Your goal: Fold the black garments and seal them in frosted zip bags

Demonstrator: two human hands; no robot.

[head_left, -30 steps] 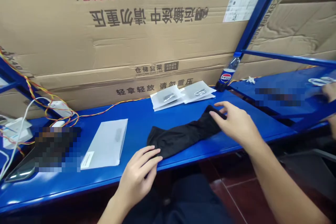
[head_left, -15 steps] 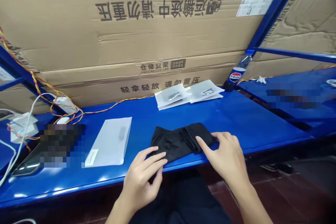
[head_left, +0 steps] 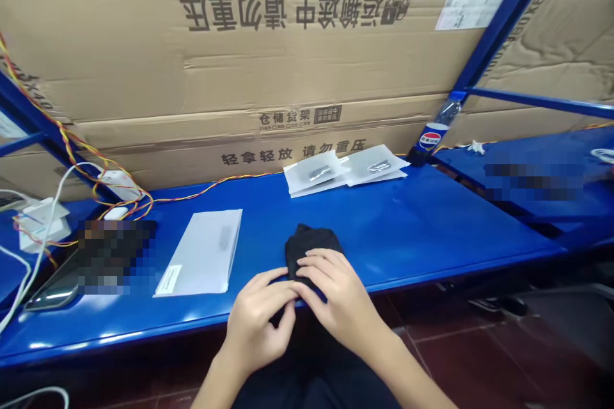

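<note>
Large cardboard boxes (head_left: 288, 77) are standing as a wall at the back, and the long blue desk (head_left: 432, 223) is running left to right in front of them. On the desk's left part a white mailer (head_left: 199, 254) is lying flat, and along the far edge two clear bags (head_left: 343, 169) are lying side by side. The black cloth (head_left: 309, 243), which was stretching out long toward the right a second ago, is now sitting as a short, thick bundle at the near edge, just right of the mailer, its right end doubled back over its left. The right hand (head_left: 336, 297), having come in from the right with that end, is pressing on the bundle palm down, fingers flat and clasping nothing. The left hand (head_left: 259, 326) is meeting it at the cloth's near edge, fingertips touching the fabric; whether it is pinching there I cannot tell. By the look of it, the folding is getting well along
</note>
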